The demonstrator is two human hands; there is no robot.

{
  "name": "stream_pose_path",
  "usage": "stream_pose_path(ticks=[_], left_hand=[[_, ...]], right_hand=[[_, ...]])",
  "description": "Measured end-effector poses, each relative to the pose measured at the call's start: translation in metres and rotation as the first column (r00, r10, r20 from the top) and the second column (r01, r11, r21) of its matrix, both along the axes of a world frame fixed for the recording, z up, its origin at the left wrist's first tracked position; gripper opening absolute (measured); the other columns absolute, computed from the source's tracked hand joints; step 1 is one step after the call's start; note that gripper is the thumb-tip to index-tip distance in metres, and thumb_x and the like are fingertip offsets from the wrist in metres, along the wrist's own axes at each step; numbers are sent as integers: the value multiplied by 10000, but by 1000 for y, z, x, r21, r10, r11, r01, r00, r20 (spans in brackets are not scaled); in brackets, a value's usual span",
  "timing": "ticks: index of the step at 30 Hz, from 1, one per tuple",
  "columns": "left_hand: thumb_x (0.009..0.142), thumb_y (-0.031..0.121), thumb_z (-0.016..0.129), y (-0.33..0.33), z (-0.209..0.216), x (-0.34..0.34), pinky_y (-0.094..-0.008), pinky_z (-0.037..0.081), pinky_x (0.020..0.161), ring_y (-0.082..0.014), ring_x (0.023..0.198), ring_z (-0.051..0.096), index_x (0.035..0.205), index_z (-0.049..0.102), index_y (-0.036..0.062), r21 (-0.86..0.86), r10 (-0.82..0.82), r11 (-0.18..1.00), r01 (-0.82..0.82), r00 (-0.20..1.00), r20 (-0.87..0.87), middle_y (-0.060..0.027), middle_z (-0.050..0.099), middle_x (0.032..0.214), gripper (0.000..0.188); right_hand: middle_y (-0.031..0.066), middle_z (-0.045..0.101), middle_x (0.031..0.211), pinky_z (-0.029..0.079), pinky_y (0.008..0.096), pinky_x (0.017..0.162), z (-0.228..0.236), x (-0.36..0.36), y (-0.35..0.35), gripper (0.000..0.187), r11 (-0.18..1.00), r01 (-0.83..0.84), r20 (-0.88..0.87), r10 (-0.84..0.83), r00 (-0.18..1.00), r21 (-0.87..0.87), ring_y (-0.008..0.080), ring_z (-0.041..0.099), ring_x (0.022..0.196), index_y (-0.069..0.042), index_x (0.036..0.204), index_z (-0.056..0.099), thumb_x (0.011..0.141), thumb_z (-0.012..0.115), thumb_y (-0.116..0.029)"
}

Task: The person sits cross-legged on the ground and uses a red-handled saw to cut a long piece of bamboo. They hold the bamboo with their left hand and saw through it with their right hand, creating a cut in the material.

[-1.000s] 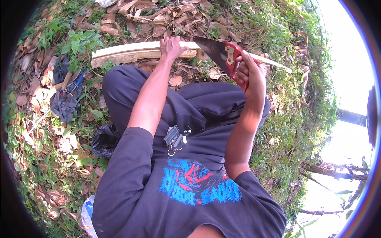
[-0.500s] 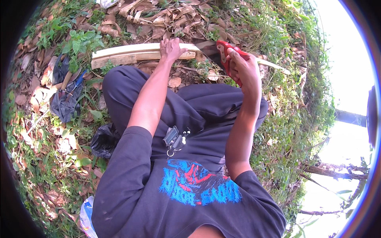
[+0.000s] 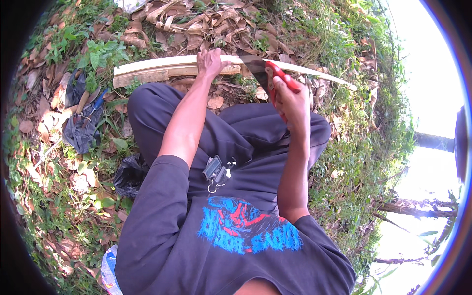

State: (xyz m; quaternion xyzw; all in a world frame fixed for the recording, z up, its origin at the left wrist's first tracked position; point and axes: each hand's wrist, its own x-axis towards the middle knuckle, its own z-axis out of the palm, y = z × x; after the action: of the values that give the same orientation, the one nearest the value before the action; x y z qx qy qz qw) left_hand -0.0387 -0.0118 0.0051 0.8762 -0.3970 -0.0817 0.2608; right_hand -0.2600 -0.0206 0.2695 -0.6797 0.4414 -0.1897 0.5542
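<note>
A long pale strip of wood (image 3: 152,64) lies crosswise beyond my knees, its thin end reaching far to the right. Beneath its left part is a shorter, darker piece of wood (image 3: 142,79). My left hand (image 3: 211,63) presses on the strip near its middle, fingers over the far edge and thumb pointing right. My right hand (image 3: 293,101) is wrapped round the red handle of a hand saw (image 3: 270,78). The saw's dark blade (image 3: 254,65) crosses the strip just right of my left hand; its tip is hard to make out against the leaves.
Dry leaves (image 3: 191,29) and green weeds cover the ground. On the left, a black plastic bag (image 3: 81,130) lies with tools, one blue-handled (image 3: 100,99). Another black bag (image 3: 129,174) sits beside my left thigh. A dark device with a ring (image 3: 214,169) rests on my lap.
My right hand and the saw have moved left and back toward me, with the handle tilting. My left hand stays on the strip, which has barely shifted.
</note>
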Motion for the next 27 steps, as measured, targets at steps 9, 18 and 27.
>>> stream_pose_path(ticks=[9,18,27], left_hand=[[799,592,706,4,5,1,-483,363,1005,-320,1162,531,1095,619,109,67,-13,998,17,998,-61,-93,677,1144,573],[785,596,719,-1,9,-7,-490,371,989,-303,1134,556,1093,628,107,41,-12,999,12,1000,-13,-100,686,1142,585],[771,614,718,3,-5,1,-464,375,946,-276,1097,555,1082,630,117,42,-1,999,0,1000,27,-74,689,1101,593]], right_hand=[[-37,473,605,339,242,509,-18,-57,89,195,995,29,-88,-37,995,-92,32,380,566,26,816,583,961,609,-102],[-7,493,597,349,267,513,-83,-39,43,214,990,52,15,-51,999,-131,50,410,559,19,778,574,947,615,-105],[-51,495,628,353,227,517,-77,-47,85,183,992,118,78,-121,990,37,22,415,571,13,810,590,970,578,-73]])
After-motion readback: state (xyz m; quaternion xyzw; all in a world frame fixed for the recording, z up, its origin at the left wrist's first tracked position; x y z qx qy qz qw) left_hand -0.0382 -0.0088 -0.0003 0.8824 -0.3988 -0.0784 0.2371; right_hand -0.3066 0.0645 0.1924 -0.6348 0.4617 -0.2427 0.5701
